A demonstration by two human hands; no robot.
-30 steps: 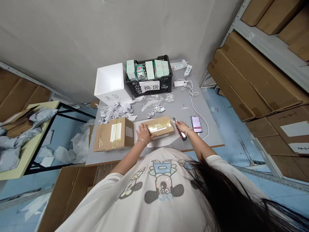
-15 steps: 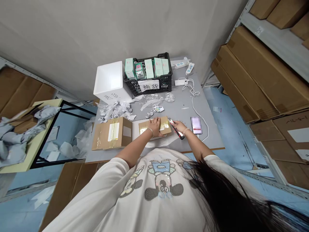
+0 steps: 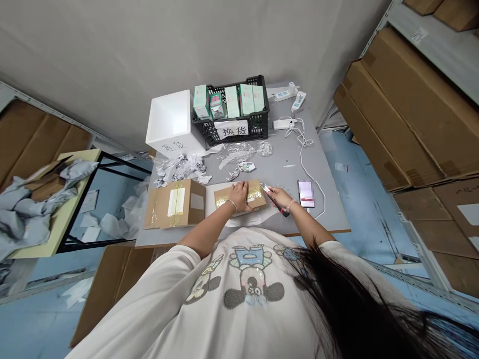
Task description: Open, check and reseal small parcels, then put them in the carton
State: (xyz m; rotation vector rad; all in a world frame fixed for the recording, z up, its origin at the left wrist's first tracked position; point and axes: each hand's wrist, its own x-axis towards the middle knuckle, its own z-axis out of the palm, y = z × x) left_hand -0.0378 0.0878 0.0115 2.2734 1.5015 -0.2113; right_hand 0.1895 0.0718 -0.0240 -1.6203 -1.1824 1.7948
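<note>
Watching from my end, I see a busy grey table (image 3: 329,209). Just left of the work sits a taped carton (image 3: 174,205), and beyond it lies crumpled wrap (image 3: 179,169). Further up are a white box (image 3: 168,122) and a black crate (image 3: 230,130) packed with mint boxes (image 3: 232,102). Off to the right, a phone (image 3: 306,193) lies face up beside a white cable (image 3: 301,159).

Dead centre, the parcel (image 3: 256,192) rests on a white sheet (image 3: 239,221). Its long axis runs left to right across my view, with a slight rise toward the right end. The left hand (image 3: 238,195) is spread nearly flat over the parcel's middle, pressing down rather than gripping. The right hand (image 3: 281,197) is closed around a red-and-black knife (image 3: 276,202), and the blade end points up and left at the parcel's right end. Touching or just beside it? I can't tell from here.

Compared with 1 second back, the left hand has moved from the parcel's left end to its middle, and the parcel sits less tilted.
</note>
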